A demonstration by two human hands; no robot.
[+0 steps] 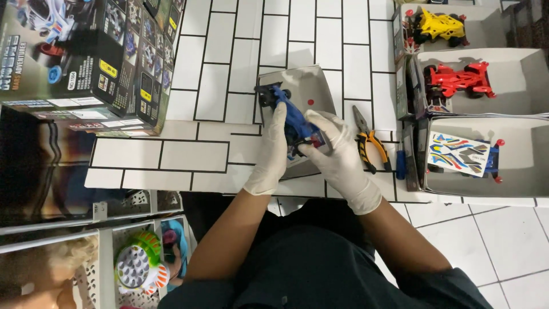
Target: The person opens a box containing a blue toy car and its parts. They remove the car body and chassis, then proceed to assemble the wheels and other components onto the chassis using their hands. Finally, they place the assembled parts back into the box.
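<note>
Currently gripping a blue toy car (294, 121) with both gloved hands: left hand (271, 151) clasping its side, right hand (337, 154) pinching its rear, above an open grey box (309, 86) on the tiled surface (217, 68), pliers (369, 143) lying nearby.

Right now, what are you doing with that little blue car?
A person in white gloves holds a blue toy car with both hands, left hand and right hand, over an open grey box. Pliers lie beside it. Three more boxes to the right hold a yellow car, a red car and a sticker sheet.
</note>
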